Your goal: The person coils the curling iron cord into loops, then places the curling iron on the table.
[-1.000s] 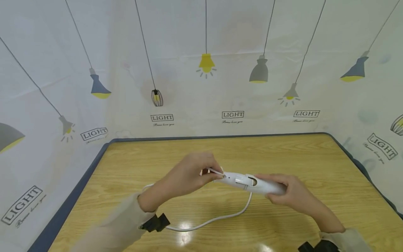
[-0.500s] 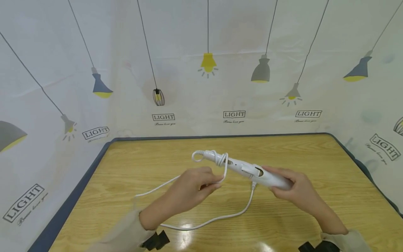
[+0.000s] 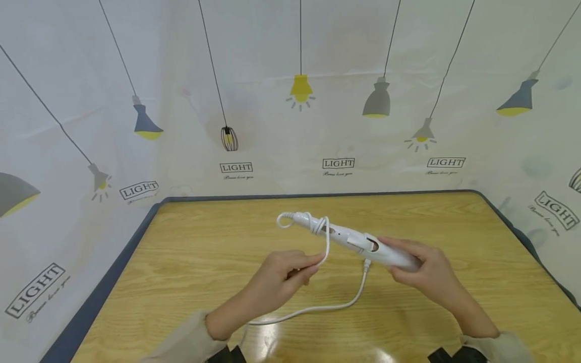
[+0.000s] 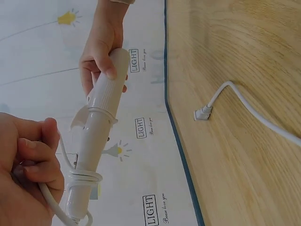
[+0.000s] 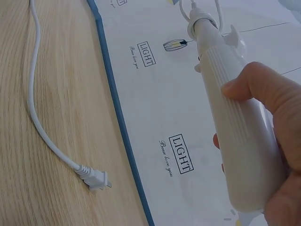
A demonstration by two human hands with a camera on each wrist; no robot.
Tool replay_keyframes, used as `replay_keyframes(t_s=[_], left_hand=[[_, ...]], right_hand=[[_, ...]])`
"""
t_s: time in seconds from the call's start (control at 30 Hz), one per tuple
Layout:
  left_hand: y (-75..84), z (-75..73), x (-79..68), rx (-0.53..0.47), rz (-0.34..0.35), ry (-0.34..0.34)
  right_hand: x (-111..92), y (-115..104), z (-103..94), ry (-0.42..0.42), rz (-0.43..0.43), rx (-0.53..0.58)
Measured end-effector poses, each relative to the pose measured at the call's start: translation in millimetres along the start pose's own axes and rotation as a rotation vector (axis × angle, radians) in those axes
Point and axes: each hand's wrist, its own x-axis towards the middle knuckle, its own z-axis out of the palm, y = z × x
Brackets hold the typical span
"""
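Over the wood-grained surface (image 3: 204, 242), your right hand (image 3: 428, 269) is gripping the wand (image 3: 342, 236) around its thick end. Its thin end is pointing to your left, and the cord (image 3: 327, 239) is looping around it. Your left hand (image 3: 283, 277) is pinching the cord near those loops. The plug (image 5: 94, 178) is lying on the surface, and a printed backdrop (image 3: 272, 91) is rising beyond.

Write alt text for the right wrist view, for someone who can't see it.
A person's right grip holds a white, wand-shaped appliance. White cord loops around its far end and also lies along a wood-grain table at left, ending in a plug. Behind is a pale backdrop printed with "LIGHT" signs.
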Motion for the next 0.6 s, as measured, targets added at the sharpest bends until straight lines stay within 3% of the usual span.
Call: replay_keyframes(t_s=[0.37, 0.6], left_hand=[[9.8, 3.8, 6.6, -0.221, -0.078, -0.075], [13.2, 4.2, 13.3, -0.424, -0.245, -0.034]], right_hand=[[1.5, -3.4, 5.4, 0.002, -0.079, -0.057], [1.5, -0.9, 10.2, -0.021, -0.127, -0.101]])
